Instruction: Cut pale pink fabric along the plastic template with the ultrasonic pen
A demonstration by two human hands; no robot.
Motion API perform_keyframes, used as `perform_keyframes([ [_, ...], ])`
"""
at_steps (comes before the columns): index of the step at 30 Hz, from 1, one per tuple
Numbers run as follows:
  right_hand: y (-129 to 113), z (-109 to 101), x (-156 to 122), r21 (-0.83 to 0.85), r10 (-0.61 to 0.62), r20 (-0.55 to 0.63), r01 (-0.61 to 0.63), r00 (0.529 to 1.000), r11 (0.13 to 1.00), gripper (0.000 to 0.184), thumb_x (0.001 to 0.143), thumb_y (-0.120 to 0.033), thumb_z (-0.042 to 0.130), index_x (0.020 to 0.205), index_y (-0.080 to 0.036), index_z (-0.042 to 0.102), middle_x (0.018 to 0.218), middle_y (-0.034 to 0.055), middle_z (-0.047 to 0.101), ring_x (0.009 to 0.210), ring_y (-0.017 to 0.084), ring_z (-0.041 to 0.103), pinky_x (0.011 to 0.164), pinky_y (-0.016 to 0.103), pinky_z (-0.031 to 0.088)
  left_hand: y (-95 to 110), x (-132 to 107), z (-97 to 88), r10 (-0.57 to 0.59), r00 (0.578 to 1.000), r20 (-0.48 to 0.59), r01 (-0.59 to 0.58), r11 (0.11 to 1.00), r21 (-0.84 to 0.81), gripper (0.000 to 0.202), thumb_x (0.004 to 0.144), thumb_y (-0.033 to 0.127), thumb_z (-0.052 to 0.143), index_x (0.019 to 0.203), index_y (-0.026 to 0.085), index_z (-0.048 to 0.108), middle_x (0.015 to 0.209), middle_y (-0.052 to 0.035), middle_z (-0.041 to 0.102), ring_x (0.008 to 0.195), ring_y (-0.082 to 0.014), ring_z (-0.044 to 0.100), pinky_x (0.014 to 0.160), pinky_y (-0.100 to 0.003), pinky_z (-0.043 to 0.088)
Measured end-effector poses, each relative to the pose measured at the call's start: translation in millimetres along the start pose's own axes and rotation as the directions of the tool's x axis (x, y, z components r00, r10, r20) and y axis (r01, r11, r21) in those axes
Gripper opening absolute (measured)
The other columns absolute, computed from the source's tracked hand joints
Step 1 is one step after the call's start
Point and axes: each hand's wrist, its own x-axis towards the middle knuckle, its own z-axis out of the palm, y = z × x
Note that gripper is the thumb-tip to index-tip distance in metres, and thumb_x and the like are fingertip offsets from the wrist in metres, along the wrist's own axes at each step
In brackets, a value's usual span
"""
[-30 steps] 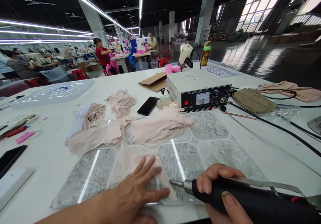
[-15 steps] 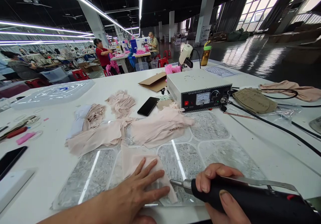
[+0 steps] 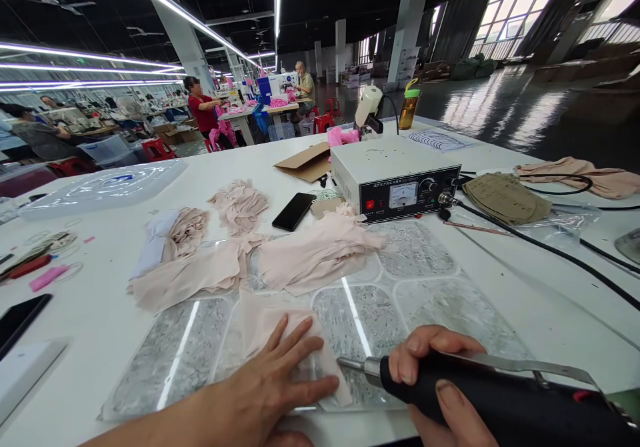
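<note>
My left hand (image 3: 280, 383) lies flat with fingers spread on a pale pink fabric piece (image 3: 260, 323), pressing it onto a scratched glass plate (image 3: 425, 300) at the table's near edge. My right hand (image 3: 440, 387) is wrapped round the black handle of a handheld cutting tool (image 3: 490, 400). The tool's metal tip (image 3: 350, 363) touches the right edge of that fabric piece, next to my left fingertips. A black cable (image 3: 540, 247) runs from the tool's side to a white control box (image 3: 395, 177) with a dial and meter.
Piles of pink fabric pieces (image 3: 315, 250) lie beyond the plate, with a black phone (image 3: 294, 211) and cardboard (image 3: 307, 162) behind. Olive fabric (image 3: 505, 197) and more pink cloth (image 3: 585, 177) sit at right. A second phone (image 3: 20, 317) lies at left. People work at tables far behind.
Almost nothing has changed: both hands and the tool stay put on the fabric, with only a slight shift of the view.
</note>
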Motion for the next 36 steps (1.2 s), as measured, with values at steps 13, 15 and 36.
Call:
perform_keyframes([
  [13, 0.8, 1.3, 0.3, -0.024, -0.03, 0.01, 0.03, 1.0, 0.999, 0.01, 0.089, -0.03, 0.054, 0.098, -0.027, 0.054, 0.085, -0.0008, 0.051, 0.062, 0.013, 0.056, 0.057, 0.033, 0.052, 0.0, 0.7, -5.4, -0.012, 0.997, 0.073, 0.012, 1.0, 0.01, 0.066, 0.088, 0.049, 0.064, 0.147, 0.033, 0.038, 0.15, -0.0157, 0.037, 0.143, -0.0458, 0.017, 0.11, -0.07, 0.013],
  [15, 0.8, 2.1, -0.5, -0.029, -0.021, -0.007, 0.021, 1.0, 0.999, 0.009, 0.089, -0.03, 0.055, 0.097, -0.027, 0.054, 0.084, -0.0009, 0.051, 0.062, 0.013, 0.056, 0.057, 0.033, 0.052, 0.0, 0.9, -4.9, -0.013, 0.997, 0.079, 0.012, 1.0, 0.014, 0.066, 0.089, 0.05, 0.063, 0.148, 0.032, 0.037, 0.15, -0.017, 0.036, 0.143, -0.0464, 0.016, 0.109, -0.071, 0.014],
  [36, -14.5, 13.2, -2.8, -0.008, 0.048, -0.046, -0.048, 0.998, 0.999, 0.008, 0.085, -0.031, 0.059, 0.093, -0.027, 0.058, 0.079, -0.0004, 0.049, 0.06, 0.013, 0.054, 0.054, 0.031, 0.05, 5.1, 3.6, -7.4, -0.021, 0.999, 0.027, 0.021, 1.0, -0.009, 0.071, 0.081, 0.05, 0.072, 0.144, 0.031, 0.044, 0.142, -0.0204, 0.045, 0.137, -0.0538, 0.026, 0.099, -0.079, 0.021],
])
